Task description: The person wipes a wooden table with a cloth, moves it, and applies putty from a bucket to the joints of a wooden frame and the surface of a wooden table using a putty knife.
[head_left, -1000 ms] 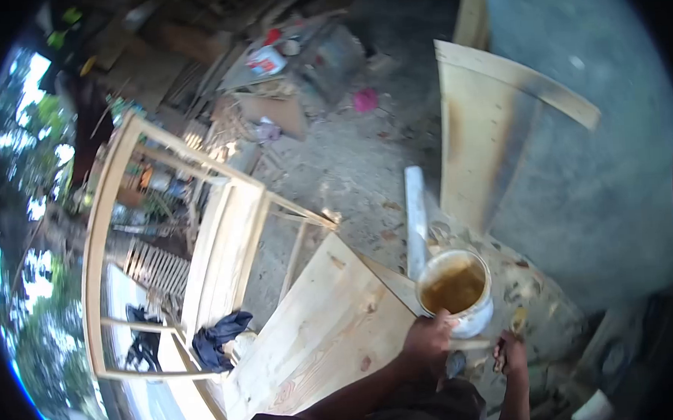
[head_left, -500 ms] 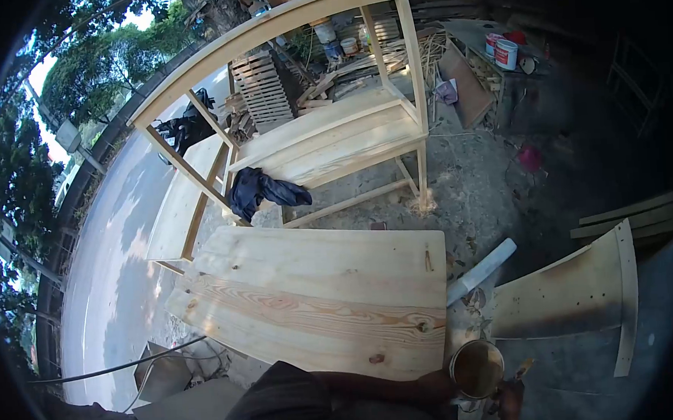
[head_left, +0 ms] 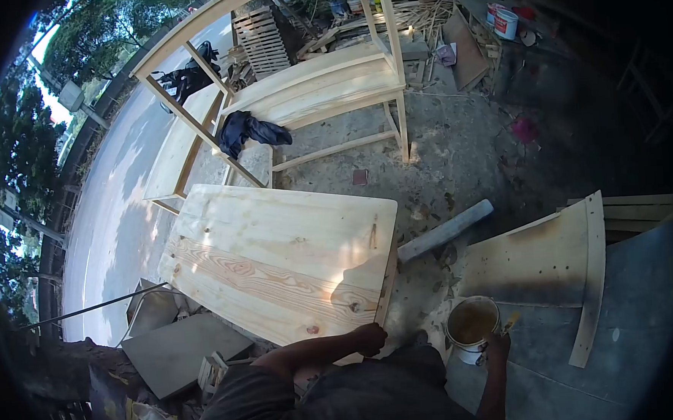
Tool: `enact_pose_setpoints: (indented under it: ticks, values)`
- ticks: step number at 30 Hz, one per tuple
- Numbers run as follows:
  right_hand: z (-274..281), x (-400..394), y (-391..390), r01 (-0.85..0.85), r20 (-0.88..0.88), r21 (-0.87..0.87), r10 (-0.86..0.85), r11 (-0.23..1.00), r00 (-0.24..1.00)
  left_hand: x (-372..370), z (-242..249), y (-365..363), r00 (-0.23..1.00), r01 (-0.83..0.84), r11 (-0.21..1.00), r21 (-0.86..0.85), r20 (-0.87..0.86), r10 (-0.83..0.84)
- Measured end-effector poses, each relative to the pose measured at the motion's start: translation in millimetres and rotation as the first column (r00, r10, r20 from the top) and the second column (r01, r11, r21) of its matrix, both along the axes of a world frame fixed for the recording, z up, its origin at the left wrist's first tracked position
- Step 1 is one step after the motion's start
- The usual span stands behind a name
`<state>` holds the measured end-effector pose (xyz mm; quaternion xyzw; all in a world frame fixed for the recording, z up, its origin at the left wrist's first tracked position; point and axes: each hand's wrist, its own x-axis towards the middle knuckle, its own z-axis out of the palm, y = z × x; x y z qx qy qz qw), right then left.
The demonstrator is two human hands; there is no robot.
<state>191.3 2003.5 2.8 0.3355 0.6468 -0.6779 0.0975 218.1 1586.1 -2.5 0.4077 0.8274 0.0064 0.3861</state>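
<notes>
The panel [head_left: 277, 236] is smooth, grained wood, the garment [head_left: 252, 131] dull cloth, the ground [head_left: 445, 178] rough.

Whitish bucket [head_left: 467, 354] of brown liquid [head_left: 472, 323], yellowish brush [head_left: 513, 320] beside it, pale knotty wooden panel [head_left: 278, 262] further left.

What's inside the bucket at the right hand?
The bucket holds what looks like a brown liquid. The liquid covers the bottom, so anything beneath its surface can't be seen.
</notes>
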Motion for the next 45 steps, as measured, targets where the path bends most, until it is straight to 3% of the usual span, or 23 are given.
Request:
enact_pose_setpoints:
  ticks: [3,4,7,10,12,13,15,16,19,22,27,28,30,32,35,38,42,45]
  values:
    - [-3.9,-8.5,24.3,0.004,0.023,0.058,-0.006,0.998,1.000,31.2,-24.2,13.0,0.997,-0.050,0.998,-0.035,-0.059,0.047]
    - [-3.3,-10.4,30.7,-0.016,0.032,0.055,0.014,0.998,0.999,50.6,-58.8,18.7,0.968,-0.248,0.968,-0.048,-0.041,0.246]
    - [2.7,-20.2,31.3,0.009,0.025,0.066,-0.011,0.998,1.000,68.7,-69.6,32.9,0.984,-0.172,0.973,-0.154,-0.067,0.163]
    - [8.9,-34.5,28.7,-0.080,0.086,0.041,0.076,0.996,0.993,55.6,-40.6,35.6,0.985,-0.166,0.982,-0.095,-0.068,0.160]
    - [26.2,-42.8,16.3,-0.120,0.067,0.044,0.116,0.992,0.991,73.0,-47.1,26.9,0.967,-0.220,0.973,-0.065,-0.143,0.209]
    - [31.2,-54.5,-0.7,-0.145,0.044,0.028,0.143,0.989,0.989,92.0,-81.1,22.5,0.916,-0.241,0.970,0.001,-0.330,0.228]
    - [29.6,-69.7,-19.7,-0.195,0.006,0.011,0.195,0.981,0.981,97.0,-41.6,1.3,0.891,-0.184,0.980,0.075,-0.408,0.198]
    - [30.0,-74.8,-22.2,-0.211,-0.007,0.012,0.211,0.977,0.977,94.3,-11.2,-9.4,0.915,-0.234,0.967,0.099,-0.313,0.253]
    - [38.3,-94.8,-49.4,-0.274,-0.005,0.033,0.274,0.961,0.962,107.7,4.8,-56.8,0.858,-0.305,0.882,0.358,-0.298,0.417]
    - [61.9,-112.1,-98.6,-0.342,-0.070,0.031,0.344,0.939,0.936,109.8,41.5,-102.8,0.805,-0.272,0.797,0.539,-0.326,0.495]
    - [57.8,-130.7,-175.5,-0.356,-0.124,0.032,0.358,0.934,0.926,107.3,86.9,-147.7,0.787,-0.264,0.681,0.683,-0.256,0.562]
    - [61.2,-130.3,-194.7,-0.355,-0.147,0.035,0.356,0.934,0.923,104.8,104.1,-155.3,0.825,-0.296,0.726,0.621,-0.217,0.522]
    - [68.3,-134.4,-225.3,-0.371,-0.151,0.061,0.376,0.927,0.914,100.6,125.2,-166.5,0.796,-0.272,0.750,0.603,-0.298,0.527]
    - [62.5,-144.5,-244.3,-0.356,-0.143,-0.028,0.349,0.934,0.926,98.5,161.1,-174.2,0.762,-0.307,0.771,0.558,-0.340,0.550]
    - [46.9,-168.3,-272.7,-0.324,-0.096,-0.130,0.313,0.937,0.945,69.2,172.0,-181.9,0.839,-0.257,0.855,0.451,-0.334,0.429]
    - [7.1,-224.4,-290.5,-0.341,-0.048,-0.211,0.339,0.916,0.940,27.5,178.6,-188.8,0.784,-0.241,0.810,0.535,-0.385,0.487]
    - [43.9,-284.8,-315.6,-0.474,-0.006,-0.100,0.476,0.875,0.880,-24.2,223.7,-213.3,0.744,-0.255,0.713,0.653,-0.338,0.576]
    - [34.4,-341.1,-311.6,-0.530,-0.009,-0.042,0.530,0.847,0.848,-33.6,259.6,-243.1,0.689,-0.312,0.733,0.604,-0.387,0.613]
